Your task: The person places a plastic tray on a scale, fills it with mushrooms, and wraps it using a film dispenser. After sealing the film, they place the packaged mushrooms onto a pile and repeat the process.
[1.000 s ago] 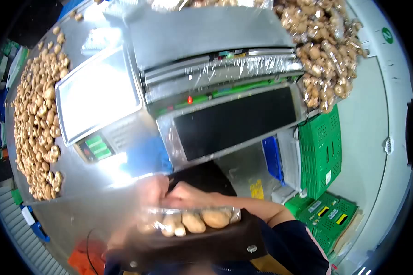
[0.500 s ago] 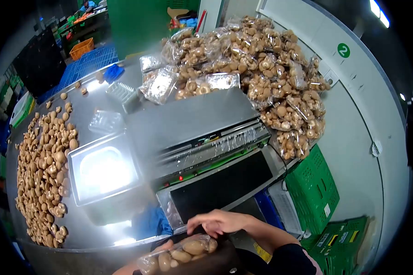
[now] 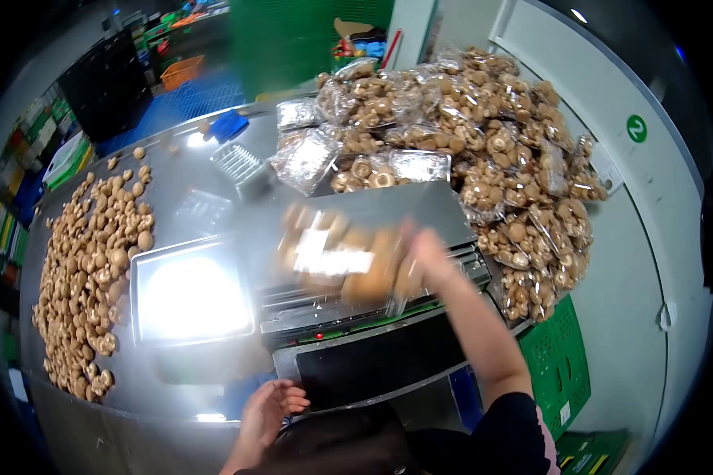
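Note:
A film-wrapped pack of mushrooms (image 3: 352, 257), blurred by motion, is held at its right end by my right hand (image 3: 429, 260). It hangs above the wrapping machine (image 3: 420, 198), over the grey top plate and film roller. My left hand (image 3: 271, 408) is near the table's front edge, beside the machine's black front pad (image 3: 380, 360). Its fingers are loosely bent and nothing is in them. Beyond the machine lies a big heap of wrapped mushroom packs (image 3: 483, 134). Loose mushrooms (image 3: 91, 277) cover the table's left side.
A shiny metal tray (image 3: 190, 297) stands left of the machine. Behind it lie clear plastic trays (image 3: 242, 168) and a blue cloth or bag (image 3: 230, 125). Green crates (image 3: 558, 364) stand at the lower right, near a white wall panel (image 3: 650, 229).
My right hand has carried the wrapped mushroom pack up and forward from near my body to above the machine. My left hand has let go of it. The view has shifted slightly.

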`<state>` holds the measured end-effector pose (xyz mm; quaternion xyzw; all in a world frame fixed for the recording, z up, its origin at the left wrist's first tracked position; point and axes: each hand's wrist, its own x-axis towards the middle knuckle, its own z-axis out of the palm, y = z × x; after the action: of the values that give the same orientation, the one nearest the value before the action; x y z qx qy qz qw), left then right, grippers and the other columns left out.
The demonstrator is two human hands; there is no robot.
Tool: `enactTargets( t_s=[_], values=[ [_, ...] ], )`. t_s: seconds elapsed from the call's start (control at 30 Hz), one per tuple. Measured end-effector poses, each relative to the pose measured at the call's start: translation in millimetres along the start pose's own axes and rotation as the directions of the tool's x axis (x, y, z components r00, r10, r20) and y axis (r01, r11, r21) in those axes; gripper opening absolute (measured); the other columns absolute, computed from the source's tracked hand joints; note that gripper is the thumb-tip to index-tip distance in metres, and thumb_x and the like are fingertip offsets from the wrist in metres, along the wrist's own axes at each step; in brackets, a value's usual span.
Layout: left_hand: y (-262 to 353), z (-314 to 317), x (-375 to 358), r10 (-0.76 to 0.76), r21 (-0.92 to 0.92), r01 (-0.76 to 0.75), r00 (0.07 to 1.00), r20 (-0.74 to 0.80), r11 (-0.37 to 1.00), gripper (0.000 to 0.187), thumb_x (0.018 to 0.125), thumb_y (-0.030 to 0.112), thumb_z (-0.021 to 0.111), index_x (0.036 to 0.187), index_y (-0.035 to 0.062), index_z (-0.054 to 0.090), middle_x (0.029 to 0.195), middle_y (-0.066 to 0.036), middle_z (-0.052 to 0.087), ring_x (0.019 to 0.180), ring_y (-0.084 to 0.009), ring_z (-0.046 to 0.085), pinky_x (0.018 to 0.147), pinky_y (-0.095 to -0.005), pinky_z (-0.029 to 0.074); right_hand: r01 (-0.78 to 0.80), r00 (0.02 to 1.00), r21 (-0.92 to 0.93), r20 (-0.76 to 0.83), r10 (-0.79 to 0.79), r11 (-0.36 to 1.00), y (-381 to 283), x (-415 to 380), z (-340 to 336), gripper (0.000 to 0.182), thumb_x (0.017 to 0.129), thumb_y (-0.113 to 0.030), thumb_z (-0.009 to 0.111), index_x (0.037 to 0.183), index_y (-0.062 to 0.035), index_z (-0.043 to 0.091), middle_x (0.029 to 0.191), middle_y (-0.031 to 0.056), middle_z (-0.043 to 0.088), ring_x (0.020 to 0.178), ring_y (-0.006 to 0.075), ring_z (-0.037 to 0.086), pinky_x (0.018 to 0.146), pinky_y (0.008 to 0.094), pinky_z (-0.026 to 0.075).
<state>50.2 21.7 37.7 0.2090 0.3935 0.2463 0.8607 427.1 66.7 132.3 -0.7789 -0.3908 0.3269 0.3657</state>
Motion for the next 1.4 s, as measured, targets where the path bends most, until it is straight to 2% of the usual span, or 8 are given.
enactTargets(
  t_s=[0.07,0.17,0.33,0.57,0.77,0.9,1.13,1.4],
  values=[
    [-1,-3,-6,0.050,-0.048,-0.055,0.994,-0.097,0.997,0.032,0.092,0.029,0.051,0.103,-0.0009,0.057,0.090,-0.019,0.065,0.079,-0.0308,0.065,0.073,-0.0389,0.051,0.024,0.979,0.509,-0.185,0.082,0.861,17,83,-38,0.063,0.090,-0.063,0.043,0.100,-0.0027,0.061,0.082,0.0082,0.064,0.061,0.0159,0.057,0.054,0.0347,0.048],
    [-12,-16,-13,0.040,-0.074,-0.053,0.985,-0.170,0.996,0.032,0.092,0.029,0.050,0.102,-0.0008,0.057,0.089,-0.018,0.064,0.078,-0.0301,0.065,0.072,-0.0382,0.051,0.288,0.859,0.306,-0.502,-0.103,0.908,31,152,-72,0.048,0.098,-0.042,0.039,0.111,0.0008,0.056,0.095,0.0121,0.066,0.055,0.0121,0.054,0.051,0.0265,0.046],
    [-22,-33,-32,-0.036,-0.159,-0.004,0.968,-0.249,0.987,0.028,0.092,0.025,0.051,0.102,-0.0009,0.055,0.089,-0.017,0.064,0.079,-0.0275,0.063,0.073,-0.0361,0.051,0.227,0.962,0.689,-0.267,-0.050,0.688,32,137,-28,0.039,0.100,-0.036,0.040,0.106,-0.0017,0.057,0.072,0.0066,0.061,0.045,0.0085,0.043,0.039,0.0224,0.033],
    [24,-88,-34,0.070,-0.095,-0.091,0.976,-0.208,0.991,0.020,0.095,0.015,0.049,0.102,-0.0010,0.057,0.090,-0.015,0.065,0.077,-0.0223,0.065,0.069,-0.0290,0.052,0.293,0.948,0.285,-0.213,-0.238,0.913,-51,78,48,0.045,0.096,-0.043,0.050,0.068,-0.0083,0.047,0.045,-0.0033,0.037,0.034,0.0052,0.032,0.031,0.0214,0.025],
    [80,-172,-63,0.279,0.067,-0.271,0.927,-0.248,0.960,0.017,0.096,0.011,0.046,0.101,-0.0011,0.058,0.090,-0.013,0.065,0.074,-0.0167,0.064,0.068,-0.0259,0.051,0.430,0.902,-0.109,0.003,-0.433,0.896,-113,42,154,0.031,0.098,-0.026,0.050,0.077,-0.0035,0.055,0.050,-0.0016,0.045,0.039,0.0044,0.038,0.036,0.0211,0.029],
    [105,-275,-81,0.545,0.359,-0.412,0.684,-0.486,0.838,0.025,0.089,0.010,0.056,0.112,0.0012,0.053,0.101,-0.011,0.063,0.088,-0.0167,0.061,0.074,-0.0279,0.050,0.389,0.921,-0.156,0.102,-0.377,0.908,-141,26,250,0.010,0.091,-0.009,0.057,0.096,-0.0001,0.060,0.067,0.0015,0.056,0.055,0.0060,0.049,0.049,0.0215,0.039],
    [197,-463,-142,0.836,0.829,0.113,-0.019,-0.549,0.547,0.068,0.086,0.023,0.060,0.142,0.0023,0.027,0.146,-0.021,0.029,0.136,-0.0349,0.026,0.111,-0.0426,0.020,0.538,0.843,-0.233,0.135,-0.521,0.810,-156,76,353,0.024,0.087,-0.004,0.060,0.111,0.0009,0.058,0.094,0.0073,0.063,0.083,0.0134,0.060,0.077,0.0263,0.048],
    [252,-542,-96,0.737,0.523,0.612,-0.150,-0.660,0.593,0.073,0.089,0.048,0.053,0.141,0.0018,0.031,0.146,-0.022,0.028,0.138,-0.0429,0.014,0.112,-0.0523,0.008,0.511,0.854,-0.359,0.106,-0.510,0.781,-161,184,400,0.033,0.085,-0.012,0.064,0.114,0.0012,0.058,0.104,0.0136,0.065,0.095,0.0217,0.062,0.085,0.0310,0.047]
  ],
)
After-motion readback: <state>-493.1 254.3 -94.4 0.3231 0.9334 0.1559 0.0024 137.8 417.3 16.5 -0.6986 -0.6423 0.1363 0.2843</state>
